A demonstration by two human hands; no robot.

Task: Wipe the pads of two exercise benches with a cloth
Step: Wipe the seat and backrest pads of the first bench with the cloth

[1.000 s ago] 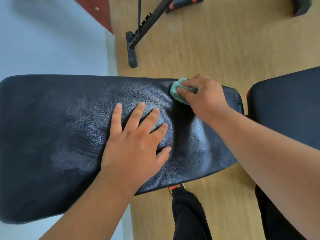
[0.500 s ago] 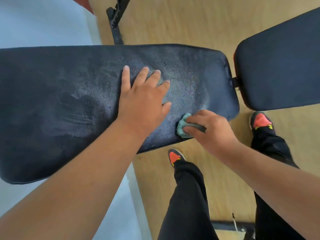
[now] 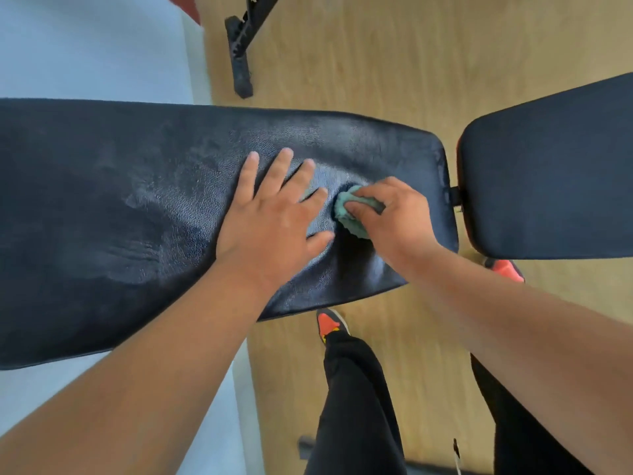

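Observation:
A long black back pad (image 3: 137, 207) of an exercise bench lies across the view, with damp wipe streaks on its leather. My left hand (image 3: 270, 224) rests flat on it, fingers spread. Just to its right, my right hand (image 3: 394, 214) is closed on a bunched teal cloth (image 3: 346, 212) and presses it into the pad near the right end. A second black seat pad (image 3: 548, 180) sits to the right, joined by a small hinge gap.
Wooden floor (image 3: 394, 56) lies beyond and below the bench, pale blue flooring (image 3: 89, 46) at the left. A black bench leg (image 3: 241, 63) stands at the top. My legs in black trousers and orange shoes (image 3: 329, 323) stand under the pad's near edge.
My right hand swept the cloth from the pad's far edge to its near edge, then back up to the middle beside my left hand. The left hand stayed flat on the pad.

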